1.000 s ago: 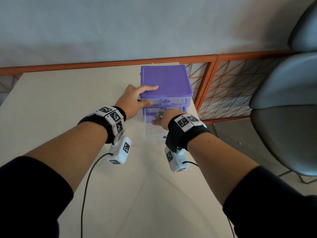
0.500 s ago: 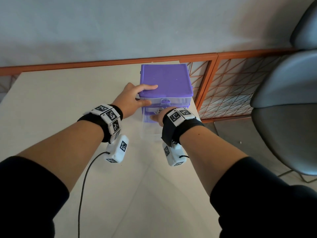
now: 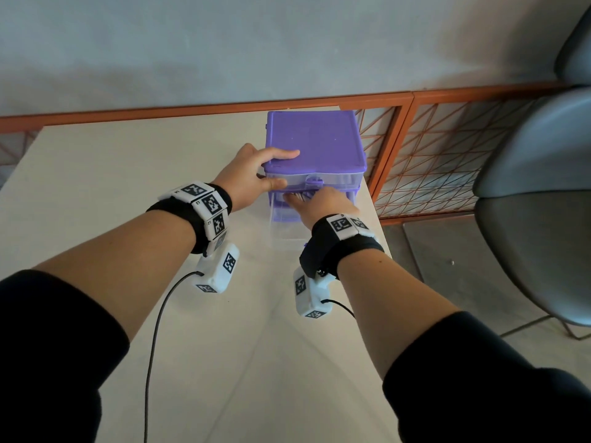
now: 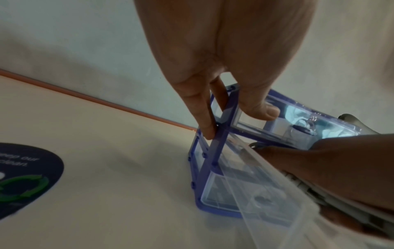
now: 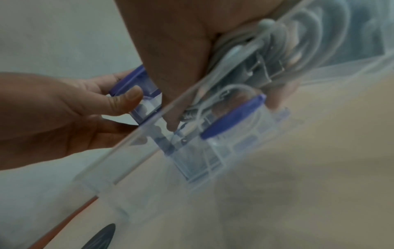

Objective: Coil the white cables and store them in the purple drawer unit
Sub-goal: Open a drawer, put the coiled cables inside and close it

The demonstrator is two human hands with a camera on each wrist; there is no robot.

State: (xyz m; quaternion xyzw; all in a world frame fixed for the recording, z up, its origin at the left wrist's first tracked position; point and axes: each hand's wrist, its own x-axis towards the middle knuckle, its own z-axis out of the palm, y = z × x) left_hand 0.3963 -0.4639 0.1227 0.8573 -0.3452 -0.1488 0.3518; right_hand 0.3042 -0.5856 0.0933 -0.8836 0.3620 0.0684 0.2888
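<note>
— Where was the cable bundle when you stopped?

— In my right hand [image 3: 323,204]. Its fingers [image 5: 170,94] were curled round the coiled white cables [image 5: 251,55], holding them down inside the open clear drawer [image 3: 286,230]. That drawer stuck out from the front of the purple drawer unit [image 3: 315,145], toward six o'clock from it.

— And your left hand?

— My left hand [image 3: 248,180] braced the unit at its nine o'clock corner: fingers bent over the lid and side, thumb pressed on the front of the top drawer [image 4: 298,124]. It gripped the frame, nothing loose.

— So what did the next move turn on?

— The bundle already sat at twelve o'clock of my right palm, over the drawer's back half. The drawer's long axis ran six to twelve, straight into the unit. I judged the right hand nearer, so it should let go and draw back toward six, then push the drawer front toward twelve while the left kept the unit from sliding on the tabletop [image 3: 128,174].

— Any risk?

— A loop could spring up and catch the frame.
</note>
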